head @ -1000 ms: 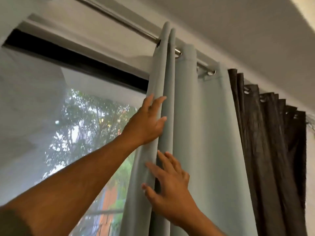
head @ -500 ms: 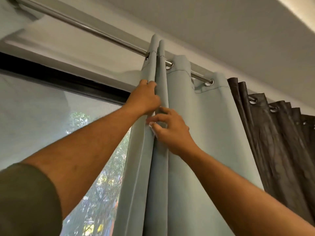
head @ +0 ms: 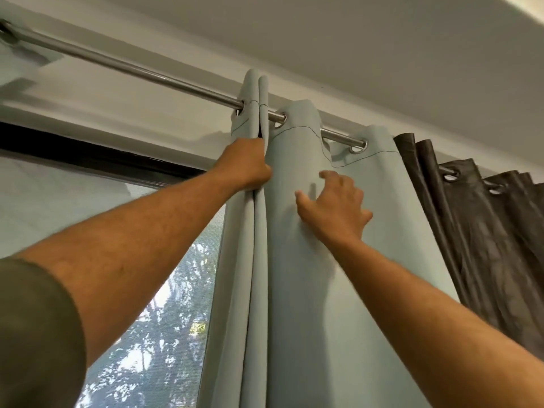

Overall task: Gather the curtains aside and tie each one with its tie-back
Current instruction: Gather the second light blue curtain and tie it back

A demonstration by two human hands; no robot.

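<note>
A pale grey-green curtain [head: 338, 290] hangs by metal eyelets from a steel rod [head: 141, 72]. My left hand [head: 247, 166] is closed around the curtain's two leftmost folds, just under the rod. My right hand [head: 335, 206] lies flat on the wide fold to the right, fingers spread, holding nothing. A dark brown curtain [head: 482, 237] hangs gathered in pleats at the far right on the same rod. No tie-back is in view.
A window [head: 164, 313] with a black top frame [head: 97, 156] and trees outside shows at lower left. The white ceiling [head: 382, 39] runs close above the rod. The rod's wall bracket [head: 7, 30] sits at the far left.
Both hands rose toward the rod. My left hand went from resting on the folds to gripping them. My right hand let go of the fold edge and moved right onto the flat panel.
</note>
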